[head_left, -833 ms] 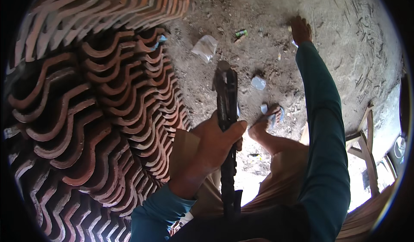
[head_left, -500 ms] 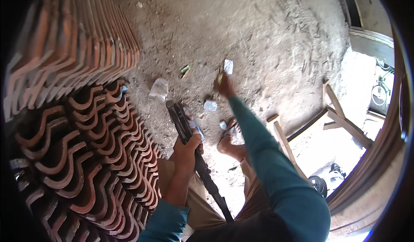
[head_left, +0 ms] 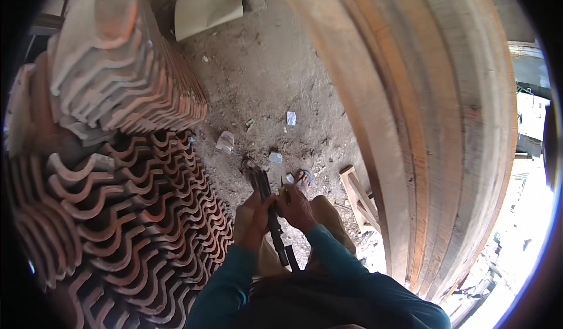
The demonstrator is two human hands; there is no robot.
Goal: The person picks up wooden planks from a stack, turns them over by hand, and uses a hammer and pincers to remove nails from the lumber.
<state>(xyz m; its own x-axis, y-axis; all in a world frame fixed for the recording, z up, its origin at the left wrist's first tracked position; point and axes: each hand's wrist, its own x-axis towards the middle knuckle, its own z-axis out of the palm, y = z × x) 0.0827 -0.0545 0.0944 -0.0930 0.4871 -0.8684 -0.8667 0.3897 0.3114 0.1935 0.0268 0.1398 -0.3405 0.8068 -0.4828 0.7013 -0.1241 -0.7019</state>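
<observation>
Two things are held side by side in the head view: a long dark implement [head_left: 275, 228] in the left hand [head_left: 257, 216] and, it seems, a small yellowish piece [head_left: 284, 190] in the right hand [head_left: 297, 207]. The left grip is closed around the implement's middle, which slants between the knees, its lower end near the lap. The right grip is curled around the small piece just beside it; whether the fingers also touch the implement I cannot tell. To the left stand rows of curved roof tiles [head_left: 95, 237]; to the right, wooden planks [head_left: 410, 129] rise close by. A plastic scrap [head_left: 225, 142] and a white scrap [head_left: 291, 118] lie on the dirt ground [head_left: 275, 59] ahead.

As I judge it, the small piece could slip, being pinched by few fingers, and be hard to find among the litter. A one-handed hold could let the implement roll or swing, knocking the tiles. With the hands so close, a slip could jab the left thumb.
</observation>
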